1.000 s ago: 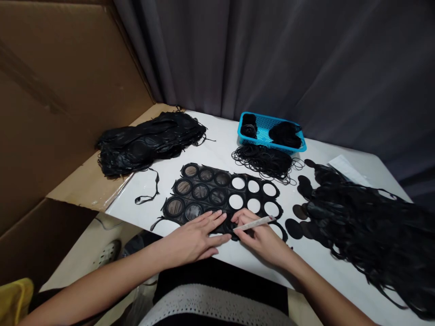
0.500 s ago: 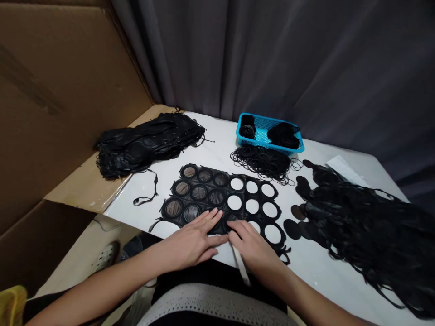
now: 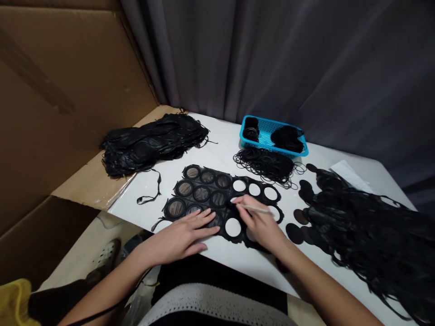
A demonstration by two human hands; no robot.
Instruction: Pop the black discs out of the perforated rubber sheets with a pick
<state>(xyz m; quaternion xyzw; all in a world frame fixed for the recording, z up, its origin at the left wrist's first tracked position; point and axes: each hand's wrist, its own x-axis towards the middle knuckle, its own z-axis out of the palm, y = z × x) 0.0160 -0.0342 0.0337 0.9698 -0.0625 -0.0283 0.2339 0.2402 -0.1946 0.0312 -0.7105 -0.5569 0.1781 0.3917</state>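
Your light is dim, brightest on the white table (image 3: 220,154). Cardboard (image 3: 74,59) at 10 o'clock and curtain (image 3: 288,59) at 1 sink into shade. The black sheet (image 3: 220,198) shows faint sheen; the black pile (image 3: 367,240) at 4 o'clock loses detail. Your view stretches toward its edges.

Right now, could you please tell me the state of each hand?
Left hand: open, resting on the black sheet.
Right hand: grip closed, holding a thin pale tool.

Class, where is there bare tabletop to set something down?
Bare tabletop: between the black bundle, loose rings and black sheet; also between the right forearm and black heap. Crowded: the sheet, under the left hand and right hand, and the blue basket, with the rings beside it.
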